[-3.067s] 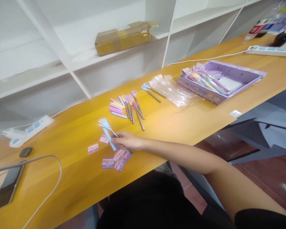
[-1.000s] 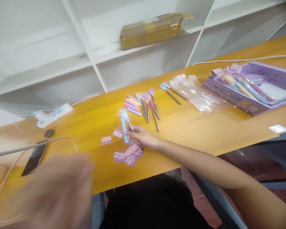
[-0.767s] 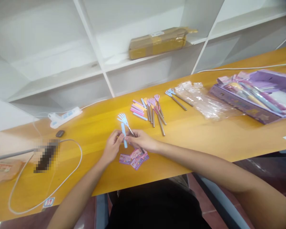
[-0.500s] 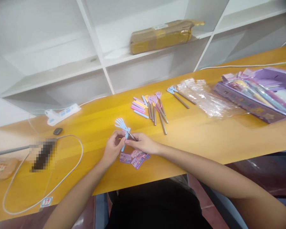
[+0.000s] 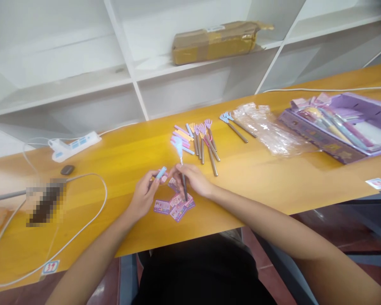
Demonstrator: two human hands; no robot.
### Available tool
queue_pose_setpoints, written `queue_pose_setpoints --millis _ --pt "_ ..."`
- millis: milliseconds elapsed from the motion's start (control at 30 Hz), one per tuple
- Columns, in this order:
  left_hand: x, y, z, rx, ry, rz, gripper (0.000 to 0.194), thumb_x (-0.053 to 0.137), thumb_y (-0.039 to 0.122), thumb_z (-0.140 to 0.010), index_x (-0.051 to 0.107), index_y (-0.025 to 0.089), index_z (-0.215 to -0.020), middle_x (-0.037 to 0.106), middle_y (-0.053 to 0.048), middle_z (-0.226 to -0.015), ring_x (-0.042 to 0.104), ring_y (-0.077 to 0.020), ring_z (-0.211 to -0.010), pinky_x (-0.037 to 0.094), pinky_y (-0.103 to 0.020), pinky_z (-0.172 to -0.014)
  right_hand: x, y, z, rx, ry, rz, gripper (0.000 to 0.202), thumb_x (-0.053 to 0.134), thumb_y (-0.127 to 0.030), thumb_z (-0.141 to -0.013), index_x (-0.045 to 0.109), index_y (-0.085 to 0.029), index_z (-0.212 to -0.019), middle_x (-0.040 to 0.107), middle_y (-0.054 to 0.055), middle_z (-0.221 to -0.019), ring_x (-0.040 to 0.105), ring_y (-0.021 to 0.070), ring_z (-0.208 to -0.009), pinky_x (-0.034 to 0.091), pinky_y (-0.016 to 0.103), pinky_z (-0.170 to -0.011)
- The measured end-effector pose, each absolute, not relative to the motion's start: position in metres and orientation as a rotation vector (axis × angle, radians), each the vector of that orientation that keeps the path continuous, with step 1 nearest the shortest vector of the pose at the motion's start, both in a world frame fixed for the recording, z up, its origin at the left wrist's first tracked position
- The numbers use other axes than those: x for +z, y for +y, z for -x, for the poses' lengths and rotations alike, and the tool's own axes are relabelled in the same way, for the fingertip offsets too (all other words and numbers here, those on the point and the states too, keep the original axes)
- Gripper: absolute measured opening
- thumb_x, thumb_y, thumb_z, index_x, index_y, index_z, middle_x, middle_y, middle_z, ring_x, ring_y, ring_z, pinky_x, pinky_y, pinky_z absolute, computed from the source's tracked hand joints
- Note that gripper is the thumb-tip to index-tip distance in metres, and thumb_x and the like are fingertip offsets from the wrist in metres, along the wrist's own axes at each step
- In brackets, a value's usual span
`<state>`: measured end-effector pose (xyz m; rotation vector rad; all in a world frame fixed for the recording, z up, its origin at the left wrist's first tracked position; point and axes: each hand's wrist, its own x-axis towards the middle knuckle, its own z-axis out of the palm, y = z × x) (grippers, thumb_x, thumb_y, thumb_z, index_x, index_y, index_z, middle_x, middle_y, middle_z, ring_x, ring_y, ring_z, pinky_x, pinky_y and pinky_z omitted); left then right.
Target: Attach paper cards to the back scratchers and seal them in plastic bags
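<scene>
Keeping a pale blue tube (image 5: pixel 161 172) pinched in the closed fingers of the left hand (image 5: pixel 142 192), and apparently a small pink card too, too hidden to be sure. Gripping a blue hand-shaped scratcher (image 5: pixel 184 186) by its metal handle in the right hand (image 5: pixel 195 180), fingers closed around it, head pointing away from the body and handle end over the small cards (image 5: pixel 162 206) near the front edge of the tabletop (image 5: pixel 263 182). Holding tube and scratcher apart, so judging this set as only partly gathered, neither joined nor bagged.

Looking only part of the way along overall. Counting as finished, by the look of it, just the bagged scratchers (image 5: pixel 339 127) lying in the purple box (image 5: pixel 324 142), too overlapped to number. Remaining loose beyond the hands: a bunch of mixed-colour scratchers (image 5: pixel 206 146), just beside a small heap of coloured tubes (image 5: pixel 183 134), and farther to the right, two blue scratchers (image 5: pixel 236 129) next to clear plastic bags (image 5: pixel 269 131). Seeming to need a tube, a card and a bag for each loose scratcher, judging from the supplies laid out. Cannot tell exactly how many bags or cards, with so much overlap and glare.
</scene>
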<state>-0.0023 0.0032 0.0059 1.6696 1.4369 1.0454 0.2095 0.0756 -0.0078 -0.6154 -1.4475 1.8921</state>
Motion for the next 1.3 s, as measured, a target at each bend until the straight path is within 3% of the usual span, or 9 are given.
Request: queue_pose_setpoints --millis 67,133,233,367,500,700,967,1300 --pt "0.006 0.005 0.004 1.016 1.445 -1.643 0.038 0.048 0.053 -0.107 0.066 0.021 -0.118 0.065 -0.002 -0.085 0.060 -0.0195 -0.080 0.048 -0.031 -0.077 -0.008 0.084 -0.211 1.697 -1.401 0.688 0.066 0.053 -0.076 -0.095 0.066 -0.013 -0.083 0.049 0.002 -0.069 0.049 0.0105 -0.058 0.040 0.023 -0.053" --pt "0.005 0.007 0.005 0.977 1.442 -1.657 0.039 0.048 0.054 -0.107 0.067 0.021 -0.116 0.063 -0.001 -0.082 0.057 -0.0180 -0.074 0.046 -0.031 -0.074 -0.007 0.091 -0.214 1.559 -1.348 0.773 0.070 0.052 -0.078 -0.095 0.065 -0.014 -0.073 0.040 0.001 -0.064 0.039 0.0092 -0.058 0.032 0.022 -0.053" --pt "0.007 0.008 0.003 0.931 1.462 -1.684 0.038 0.048 0.052 -0.107 0.068 0.021 -0.111 0.062 0.000 -0.081 0.055 -0.0168 -0.071 0.043 -0.030 -0.072 -0.004 0.100 -0.219 1.577 -1.210 0.830 0.067 0.056 -0.079 -0.094 0.064 -0.015 -0.076 0.027 -0.002 -0.063 0.026 0.0083 -0.055 0.021 0.022 -0.051" --pt "0.010 0.008 0.001 0.883 1.479 -1.709 0.036 0.049 0.050 -0.107 0.068 0.020 -0.110 0.061 0.000 -0.082 0.056 -0.0168 -0.075 0.042 -0.030 -0.075 -0.001 0.108 -0.224 1.632 -1.055 0.778 0.055 0.066 -0.072 -0.090 0.064 -0.017 -0.086 0.031 -0.004 -0.063 0.025 0.0072 -0.052 0.016 0.021 -0.049" --pt "0.008 0.008 0.002 0.884 1.471 -1.744 0.035 0.049 0.050 -0.107 0.068 0.021 -0.108 0.060 0.001 -0.079 0.056 -0.0171 -0.075 0.041 -0.030 -0.074 0.000 0.114 -0.228 1.678 -0.985 0.649 0.058 0.058 -0.074 -0.093 0.060 -0.017 -0.081 0.036 -0.004 -0.057 0.021 0.0057 -0.046 0.013 0.021 -0.046" --pt "0.007 0.007 0.002 0.916 1.461 -1.717 0.035 0.049 0.050 -0.107 0.067 0.020 -0.108 0.061 0.001 -0.081 0.056 -0.0168 -0.074 0.041 -0.029 -0.074 -0.003 0.118 -0.229 1.576 -0.910 0.635 0.057 0.056 -0.072 -0.096 0.064 -0.016 -0.087 0.038 -0.005 -0.053 0.022 0.0053 -0.041 0.015 0.021 -0.044" --pt "0.010 0.003 0.001 0.947 1.449 -1.718 0.033 0.048 0.047 -0.108 0.067 0.020 -0.110 0.061 0.001 -0.082 0.056 -0.0156 -0.073 0.043 -0.028 -0.074 -0.005 0.115 -0.226 1.586 -0.952 0.677 0.053 0.066 -0.069 -0.087 0.062 -0.016 -0.085 0.040 -0.004 -0.055 0.023 0.0056 -0.044 0.015 0.021 -0.045" --pt "0.003 0.004 0.002 0.909 1.481 -1.917 0.024 0.048 0.038 -0.108 0.065 0.022 -0.104 0.069 0.001 -0.086 0.063 -0.0167 -0.079 0.046 -0.031 -0.083 -0.009 0.108 -0.229 1.351 -1.147 0.758 0.057 0.054 -0.070 -0.098 0.071 -0.016 -0.087 0.040 -0.001 -0.058 0.031 0.0087 -0.050 0.019 0.021 -0.047"
